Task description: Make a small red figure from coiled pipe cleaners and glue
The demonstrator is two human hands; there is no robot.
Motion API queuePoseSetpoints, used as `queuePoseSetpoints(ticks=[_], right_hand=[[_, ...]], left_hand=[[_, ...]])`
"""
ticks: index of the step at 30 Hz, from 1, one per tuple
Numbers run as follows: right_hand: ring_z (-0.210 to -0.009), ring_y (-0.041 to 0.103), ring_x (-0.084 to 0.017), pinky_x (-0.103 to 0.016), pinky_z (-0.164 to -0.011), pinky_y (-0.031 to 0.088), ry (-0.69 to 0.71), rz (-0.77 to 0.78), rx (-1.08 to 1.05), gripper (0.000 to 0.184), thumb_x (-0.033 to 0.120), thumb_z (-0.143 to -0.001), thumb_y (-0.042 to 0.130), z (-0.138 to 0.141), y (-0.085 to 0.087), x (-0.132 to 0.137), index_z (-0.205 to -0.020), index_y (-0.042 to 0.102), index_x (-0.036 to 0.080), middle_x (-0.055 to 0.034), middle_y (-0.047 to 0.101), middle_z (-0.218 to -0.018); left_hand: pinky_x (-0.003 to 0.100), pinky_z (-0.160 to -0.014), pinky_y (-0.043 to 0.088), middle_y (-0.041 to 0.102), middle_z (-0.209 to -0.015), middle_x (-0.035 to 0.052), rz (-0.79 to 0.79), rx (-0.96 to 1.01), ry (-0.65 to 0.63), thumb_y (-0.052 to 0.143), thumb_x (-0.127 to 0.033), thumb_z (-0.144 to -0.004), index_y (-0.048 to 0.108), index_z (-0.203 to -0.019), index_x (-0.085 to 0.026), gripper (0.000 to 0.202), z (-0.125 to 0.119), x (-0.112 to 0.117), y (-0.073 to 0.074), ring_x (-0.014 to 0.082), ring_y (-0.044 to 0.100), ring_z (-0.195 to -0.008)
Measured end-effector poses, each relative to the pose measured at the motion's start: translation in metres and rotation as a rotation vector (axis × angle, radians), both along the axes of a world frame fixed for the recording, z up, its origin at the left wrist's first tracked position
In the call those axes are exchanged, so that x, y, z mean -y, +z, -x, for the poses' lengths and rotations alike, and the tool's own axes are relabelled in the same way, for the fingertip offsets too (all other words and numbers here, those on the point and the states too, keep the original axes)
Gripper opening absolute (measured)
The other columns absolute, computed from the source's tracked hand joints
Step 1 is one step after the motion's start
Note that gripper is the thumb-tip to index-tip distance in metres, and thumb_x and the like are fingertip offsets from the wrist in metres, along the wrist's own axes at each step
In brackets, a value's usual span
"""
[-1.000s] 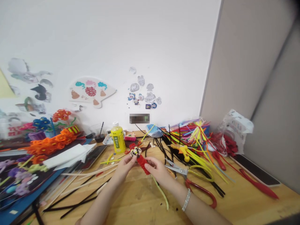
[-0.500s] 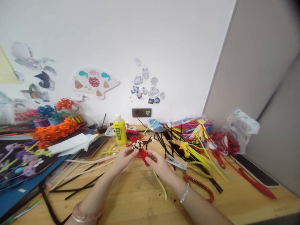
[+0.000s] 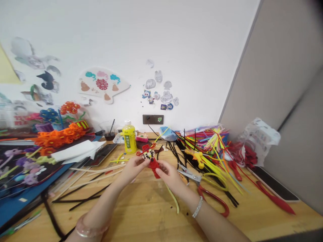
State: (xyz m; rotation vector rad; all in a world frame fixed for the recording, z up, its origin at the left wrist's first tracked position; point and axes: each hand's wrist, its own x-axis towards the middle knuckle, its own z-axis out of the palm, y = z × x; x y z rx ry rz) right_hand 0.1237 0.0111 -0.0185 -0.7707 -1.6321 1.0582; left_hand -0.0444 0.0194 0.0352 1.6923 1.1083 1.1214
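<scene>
A small pipe-cleaner figure [image 3: 153,167] is held up between my two hands over the middle of the table. Its body is red, its head part is patterned black and cream, and red and yellow pieces stick out on top. My left hand [image 3: 136,169] pinches it by the head part. Around the lower red body, my right hand [image 3: 167,173] has its fingers closed. A pale yellow-green pipe cleaner [image 3: 173,200] trails on the wood below my right hand. Scissors [image 3: 190,175] with red handles lie open just right of that hand.
Behind the hands stands a yellow bottle [image 3: 129,139]. A yellow glue gun [image 3: 198,158] and many coloured pipe cleaners [image 3: 214,137] crowd the right side. Black pipe cleaners [image 3: 83,201], white paper [image 3: 75,150] and orange pipe-cleaner flowers [image 3: 60,137] lie to the left. A phone [image 3: 274,183] rests far right.
The view has shifted slightly. Both hands keep their hold on the figure, whose head part has tilted a little; otherwise things stay where they were.
</scene>
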Motion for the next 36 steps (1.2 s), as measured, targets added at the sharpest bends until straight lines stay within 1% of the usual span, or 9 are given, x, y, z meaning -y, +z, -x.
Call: queuePoseSetpoints(ticks=[5,11,19,22,27,30,32,34,36], right_hand=[[-0.077,0.059,-0.015,-0.028,-0.070,0.047,-0.010,0.039,0.098,0.026,0.026,-0.082,0.051,0.000,0.000,0.000,-0.106,0.058,0.018,-0.0034,0.064,-0.088],[-0.076,0.058,-0.016,-0.027,-0.069,0.046,-0.076,0.071,0.174,0.023,0.024,-0.081,0.050,0.000,0.000,-0.002,-0.100,0.060,0.016,-0.0034,0.063,-0.085],[-0.081,0.059,-0.017,-0.030,-0.074,0.046,-0.090,0.102,0.155,0.027,0.026,-0.082,0.050,0.001,-0.018,-0.011,-0.107,0.055,0.019,-0.0032,0.063,-0.089],[-0.077,0.059,-0.016,-0.028,-0.070,0.046,-0.101,0.133,0.146,0.024,0.025,-0.081,0.051,0.001,-0.015,-0.013,-0.103,0.057,0.018,-0.0026,0.062,-0.084],[-0.073,0.059,-0.015,-0.026,-0.066,0.047,-0.123,0.132,0.096,0.023,0.021,-0.078,0.053,0.006,-0.006,-0.008,-0.100,0.056,0.016,-0.0032,0.063,-0.083],[-0.075,0.060,-0.014,-0.025,-0.066,0.048,-0.175,-0.016,0.235,0.025,0.020,-0.078,0.054,0.006,0.005,-0.007,-0.103,0.057,0.018,-0.0036,0.064,-0.090],[-0.075,0.061,-0.014,-0.023,-0.066,0.048,-0.251,-0.119,0.440,0.026,0.020,-0.076,0.058,-0.005,0.016,-0.013,-0.102,0.059,0.021,-0.0020,0.065,-0.093],[-0.085,0.061,-0.017,-0.025,-0.076,0.047,-0.467,-0.129,0.627,0.022,0.022,-0.074,0.060,-0.029,0.026,-0.026,-0.096,0.062,0.023,-0.0012,0.065,-0.095],[-0.102,0.054,-0.026,-0.036,-0.089,0.040,-0.694,-0.052,0.677,0.025,0.025,-0.081,0.051,-0.062,0.030,-0.042,-0.102,0.059,0.016,-0.0114,0.061,-0.105]], left_hand=[[0.031,-0.069,0.049,0.069,-0.071,0.0033,0.055,-0.031,0.013,0.059,-0.049,-0.068,0.066,-0.073,-0.015,0.036,0.010,-0.013,-0.012,0.0209,0.061,-0.070],[0.026,-0.053,0.046,0.063,-0.058,0.0023,0.211,-0.141,0.066,0.051,-0.060,-0.068,0.060,-0.064,-0.015,0.046,0.017,-0.023,-0.025,0.0155,0.058,-0.053],[0.022,-0.031,0.024,0.045,-0.031,-0.0033,0.318,-0.453,0.096,0.057,-0.050,-0.063,0.047,-0.039,-0.020,0.040,0.025,-0.027,-0.047,0.0114,0.037,-0.026],[0.022,-0.035,0.023,0.035,-0.029,-0.0057,0.203,-0.483,0.165,0.056,-0.049,-0.064,0.038,-0.034,-0.021,0.045,0.025,-0.026,-0.038,0.0112,0.037,-0.030],[0.024,-0.047,0.042,0.062,-0.061,0.0005,0.059,-0.371,0.040,0.039,-0.054,-0.076,0.059,-0.071,-0.018,0.041,-0.003,-0.016,-0.027,0.0167,0.056,-0.054],[0.029,-0.063,0.049,0.067,-0.076,0.0045,-0.042,-0.203,0.059,0.048,-0.049,-0.072,0.060,-0.083,-0.018,0.035,-0.022,-0.010,-0.034,0.0214,0.062,-0.072],[0.032,-0.071,0.049,0.068,-0.080,0.0055,-0.109,-0.090,0.127,0.051,-0.047,-0.072,0.059,-0.084,-0.018,0.033,-0.028,-0.008,-0.038,0.0225,0.062,-0.077],[0.033,-0.075,0.048,0.067,-0.081,0.0056,-0.147,-0.038,0.163,0.051,-0.045,-0.074,0.057,-0.083,-0.018,0.029,-0.029,-0.007,-0.041,0.0223,0.062,-0.079],[0.033,-0.075,0.048,0.067,-0.084,0.0066,-0.154,-0.047,0.167,0.050,-0.043,-0.076,0.056,-0.085,-0.018,0.027,-0.028,-0.008,-0.042,0.0225,0.062,-0.080]])
